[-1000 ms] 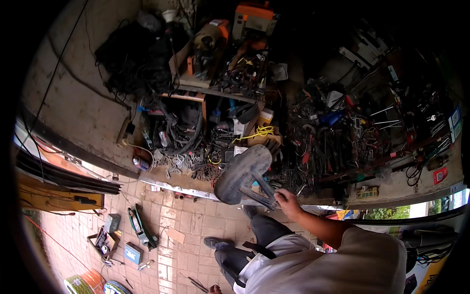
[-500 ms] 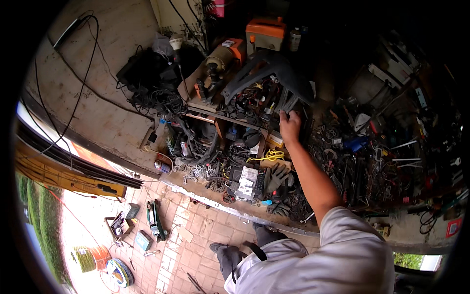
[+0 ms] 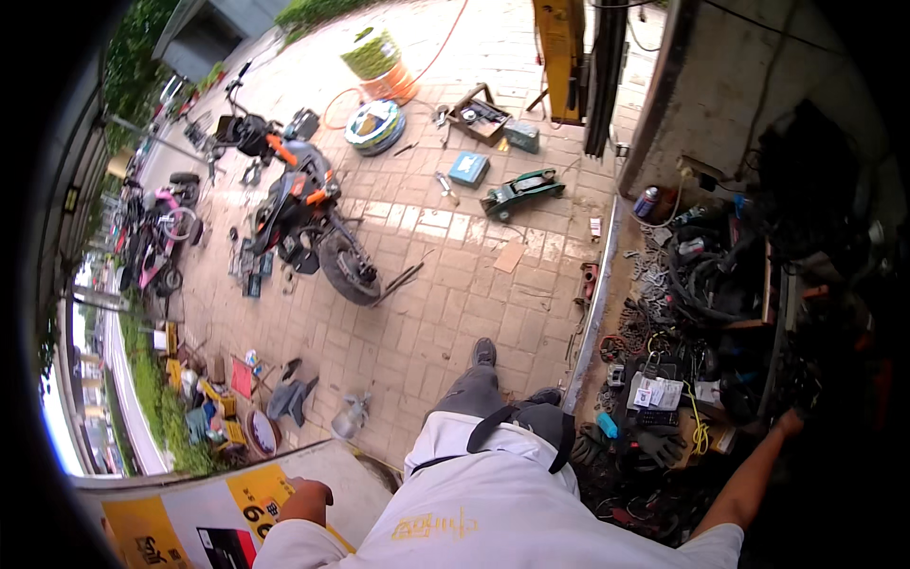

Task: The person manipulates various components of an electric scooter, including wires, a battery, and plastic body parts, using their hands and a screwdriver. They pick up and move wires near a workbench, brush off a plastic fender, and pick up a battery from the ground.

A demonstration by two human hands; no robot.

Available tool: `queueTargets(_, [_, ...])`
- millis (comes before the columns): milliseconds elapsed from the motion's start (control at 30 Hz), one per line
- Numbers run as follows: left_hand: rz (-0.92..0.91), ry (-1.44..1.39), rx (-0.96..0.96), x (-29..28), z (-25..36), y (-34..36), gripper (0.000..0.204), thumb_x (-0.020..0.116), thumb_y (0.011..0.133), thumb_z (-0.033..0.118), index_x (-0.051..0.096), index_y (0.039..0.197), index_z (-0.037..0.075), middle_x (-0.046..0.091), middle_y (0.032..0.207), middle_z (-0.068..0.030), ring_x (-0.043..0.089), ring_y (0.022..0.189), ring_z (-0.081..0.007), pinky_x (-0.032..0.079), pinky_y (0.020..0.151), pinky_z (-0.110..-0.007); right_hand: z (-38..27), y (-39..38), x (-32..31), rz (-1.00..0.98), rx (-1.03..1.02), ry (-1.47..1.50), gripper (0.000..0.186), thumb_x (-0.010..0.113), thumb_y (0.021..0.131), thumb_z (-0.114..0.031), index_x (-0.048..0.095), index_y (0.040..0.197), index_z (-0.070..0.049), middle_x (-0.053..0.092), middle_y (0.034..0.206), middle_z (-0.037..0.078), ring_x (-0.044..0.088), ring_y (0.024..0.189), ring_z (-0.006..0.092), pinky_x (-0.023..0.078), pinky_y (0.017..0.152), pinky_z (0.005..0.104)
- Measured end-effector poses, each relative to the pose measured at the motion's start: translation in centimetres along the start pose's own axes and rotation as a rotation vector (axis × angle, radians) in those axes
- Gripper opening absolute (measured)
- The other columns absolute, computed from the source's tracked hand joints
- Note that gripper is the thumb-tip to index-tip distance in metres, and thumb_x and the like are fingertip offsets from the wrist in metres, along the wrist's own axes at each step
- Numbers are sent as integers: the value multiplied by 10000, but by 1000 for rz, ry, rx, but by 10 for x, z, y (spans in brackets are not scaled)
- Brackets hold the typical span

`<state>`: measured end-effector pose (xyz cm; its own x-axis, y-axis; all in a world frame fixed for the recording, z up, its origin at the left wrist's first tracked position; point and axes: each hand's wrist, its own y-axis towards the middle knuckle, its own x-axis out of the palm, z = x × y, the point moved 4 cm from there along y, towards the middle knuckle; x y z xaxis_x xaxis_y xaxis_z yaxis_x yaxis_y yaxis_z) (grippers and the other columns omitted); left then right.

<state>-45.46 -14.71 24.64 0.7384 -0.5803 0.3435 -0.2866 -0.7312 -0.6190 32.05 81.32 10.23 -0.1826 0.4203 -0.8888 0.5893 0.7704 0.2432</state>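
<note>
Since half a second ago view swung out to paving | left hand (image 3: 305,500) curled, resting on white-and-yellow signboard (image 3: 204,517) | right hand (image 3: 788,423) deep in dark parts clutter (image 3: 720,313), grip unreadable | advice: steady on board, feel before pulling.

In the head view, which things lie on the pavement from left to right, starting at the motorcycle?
Motorcycle → blue box → green floor jack → red spray can by the wall.
</note>
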Motion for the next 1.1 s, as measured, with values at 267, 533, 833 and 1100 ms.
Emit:
queueTargets(267, [118, -278, -82, 70, -4, 1, 627, 508, 828, 440, 395, 1368, 142, 216, 1483, -130, 141, 1376, -330, 5, 1057, -599, -59, -97, -130, 18, 8, -170, 499, 549, 805, -416, 632, 1026, 24, 615, 1045, 239, 586, 955, 393, 457, 848, 430])
queueTargets(533, [869, -1218, 88, 29, -32, 94, 428, 440, 878, 323, 514, 1213, 67, 481, 1253, -174, 444, 1168, -315, 322, 970, -416, -58, -386, -103, -496, -240, -21, 293, 574, 783, -171, 629, 895, 94, 651, 855, 202, 611, 788, 303, 471, 729, 380])
queueTargets(833, [670, -2092, -232, 4, -25, 89, 341, 499, 870, 322, 602, 744, 23, 596, 686, -189, 570, 662, -384, 441, 597, -419, -252, -617, -59, -1062, -741, -75, 393, 619, 791, -161, 560, 1078, 100, 619, 1013, 206, 603, 916, 264, 467, 828, 336])
queueTargets(1100, [629, -2091, -276, -8, -19, 51, 342, 548, 839, 327, 591, 694, 21, 592, 651, -170, 577, 642, -375, 440, 577, -442, -421, -668, 41, -1427, -509, -67, 300, 575, 834, -138, 556, 1082, 28, 608, 866, 120, 586, 598, 194, 468, 465, 292])
